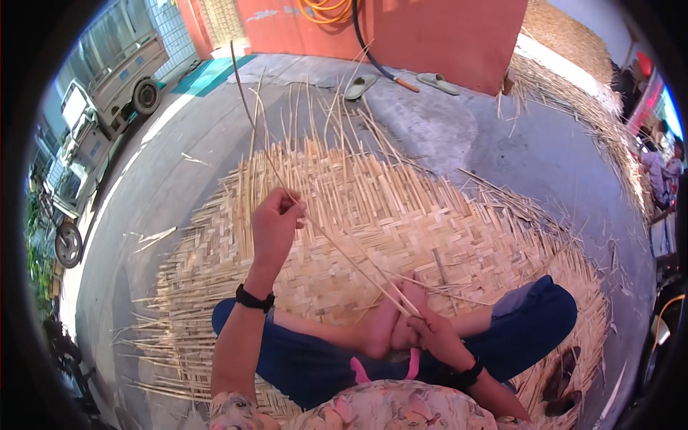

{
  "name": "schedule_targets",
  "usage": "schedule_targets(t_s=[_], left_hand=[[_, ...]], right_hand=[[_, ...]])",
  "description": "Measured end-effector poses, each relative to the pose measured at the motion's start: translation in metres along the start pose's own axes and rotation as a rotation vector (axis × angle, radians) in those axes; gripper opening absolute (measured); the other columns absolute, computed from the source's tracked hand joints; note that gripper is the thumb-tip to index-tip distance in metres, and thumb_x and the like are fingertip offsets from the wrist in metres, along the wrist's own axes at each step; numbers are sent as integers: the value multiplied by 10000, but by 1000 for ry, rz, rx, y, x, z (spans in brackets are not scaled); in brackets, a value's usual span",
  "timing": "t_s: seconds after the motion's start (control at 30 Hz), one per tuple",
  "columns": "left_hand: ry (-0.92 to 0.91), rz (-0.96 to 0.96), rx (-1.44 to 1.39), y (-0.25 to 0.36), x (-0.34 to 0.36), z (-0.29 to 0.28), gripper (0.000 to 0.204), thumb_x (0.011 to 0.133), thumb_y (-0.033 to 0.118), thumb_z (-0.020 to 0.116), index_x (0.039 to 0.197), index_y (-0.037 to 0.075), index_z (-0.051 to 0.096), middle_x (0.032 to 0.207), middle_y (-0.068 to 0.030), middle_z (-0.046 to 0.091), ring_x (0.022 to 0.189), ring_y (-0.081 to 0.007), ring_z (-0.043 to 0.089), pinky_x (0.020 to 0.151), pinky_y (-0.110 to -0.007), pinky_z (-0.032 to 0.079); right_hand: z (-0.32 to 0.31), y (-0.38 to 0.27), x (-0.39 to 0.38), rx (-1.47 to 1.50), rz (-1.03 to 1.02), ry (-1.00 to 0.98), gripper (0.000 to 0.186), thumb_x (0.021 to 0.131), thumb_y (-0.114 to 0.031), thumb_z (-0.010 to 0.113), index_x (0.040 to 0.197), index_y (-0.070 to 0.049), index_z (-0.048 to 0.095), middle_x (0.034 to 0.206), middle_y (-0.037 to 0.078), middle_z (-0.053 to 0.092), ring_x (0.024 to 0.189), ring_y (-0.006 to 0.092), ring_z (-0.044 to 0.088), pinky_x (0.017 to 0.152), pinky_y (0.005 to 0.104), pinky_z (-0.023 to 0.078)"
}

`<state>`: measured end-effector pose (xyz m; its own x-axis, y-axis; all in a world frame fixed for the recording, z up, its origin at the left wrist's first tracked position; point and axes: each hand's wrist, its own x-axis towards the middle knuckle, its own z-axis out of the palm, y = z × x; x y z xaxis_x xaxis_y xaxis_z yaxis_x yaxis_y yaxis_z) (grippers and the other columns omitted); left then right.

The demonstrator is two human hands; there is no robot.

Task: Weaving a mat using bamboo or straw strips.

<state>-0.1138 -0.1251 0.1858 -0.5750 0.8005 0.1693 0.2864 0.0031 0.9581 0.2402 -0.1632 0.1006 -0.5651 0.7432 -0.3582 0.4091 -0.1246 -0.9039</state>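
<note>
1. Matting: the woven bamboo mat (401,215) was the largest thing, spread flat on the concrete ground (179,186). You sat cross-legged on its near edge, so your weight likely pinned the weave while you worked. Its far and left edges ended in loose, unwoven strip ends.

2. Legs: your blue trousers (301,358) and bare feet (390,326) lay folded on the mat, close under both hands.

3. Strip: one long thin bamboo strip (337,247) ran on a slant from high at upper left down to your feet, its free tip reaching well past the mat toward the red wall (430,36).

4. Left hand (276,226): raised above the mat, fingers pinched on the strip partway along, apparently to keep it taut and lifted clear of the weave.

5. Right hand (433,333): low, touching your feet, closed on the strip's lower end where it met the mat.

6. Containers: none showed. Loose strips lay scattered on the ground, a second mat (573,86) lay at upper right, and sandals (437,82) rested near the wall.
</note>
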Motion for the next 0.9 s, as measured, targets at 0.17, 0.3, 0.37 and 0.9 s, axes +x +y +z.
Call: schedule_targets(t_s=[0.17, 0.3, 0.37, 0.9], left_hand=[[-169, -261, -594, 20, -40, -38, 374, 897, 129, 688, 1212, -9, 539, 1038, -116, 629, 913, -170, 664, 699, -311, 599], [-785, -598, -423, -15, -108, 6, 364, 878, 113, 718, 1180, 5, 545, 1049, -119, 635, 926, -187, 667, 731, -320, 595], [-755, -614, -477, -22, -119, 19, 320, 881, 81, 704, 1152, 11, 549, 1024, -111, 644, 916, -178, 667, 726, -308, 590], [-612, -661, -485, -53, -147, 47, 287, 885, 72, 680, 1137, 9, 559, 860, -33, 657, 736, -108, 631, 652, -242, 530]], right_hand=[[20, -14, 19, 216, -14, -92, 128, 1023, -168, 518, 990, -64, 585, 672, -22, 559, 515, 36, 449, 445, 207, 345], [36, -24, 28, 299, -45, -193, 171, 1026, -213, 504, 1041, -63, 585, 681, -20, 519, 514, 53, 426, 456, 213, 327], [37, -30, 29, 433, 86, -234, 186, 1031, -227, 494, 1019, -63, 580, 683, -16, 515, 506, 58, 423, 451, 220, 328], [38, -7, 45, 332, 219, -393, 305, 1046, -302, 461, 1205, -75, 589, 813, 22, 671, 611, 69, 595, 483, 192, 445]])
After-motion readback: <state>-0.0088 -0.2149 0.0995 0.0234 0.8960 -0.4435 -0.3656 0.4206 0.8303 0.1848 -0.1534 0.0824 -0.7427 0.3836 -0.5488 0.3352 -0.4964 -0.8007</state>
